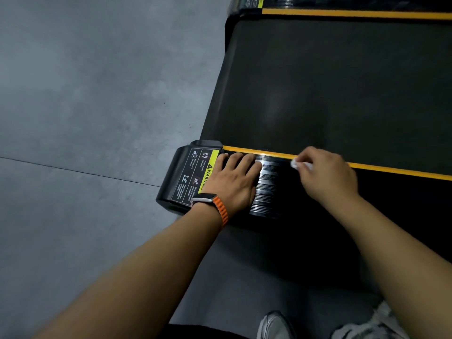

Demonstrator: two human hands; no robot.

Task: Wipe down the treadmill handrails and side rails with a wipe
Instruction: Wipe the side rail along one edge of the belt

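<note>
Left hand [234, 177] spread flat, bracing on the ribbed side rail [269, 187]; right hand [327, 174] pinching the wipe [294, 165], best drawn lengthwise along the grooves.

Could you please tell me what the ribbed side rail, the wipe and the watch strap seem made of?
Side rail: likely glossy black plastic; its ridges catch bright highlights.
Wipe: white and bunched; tissue or cloth, cannot tell.
Watch strap: orange, ribbed, perhaps silicone or woven fabric.
</note>
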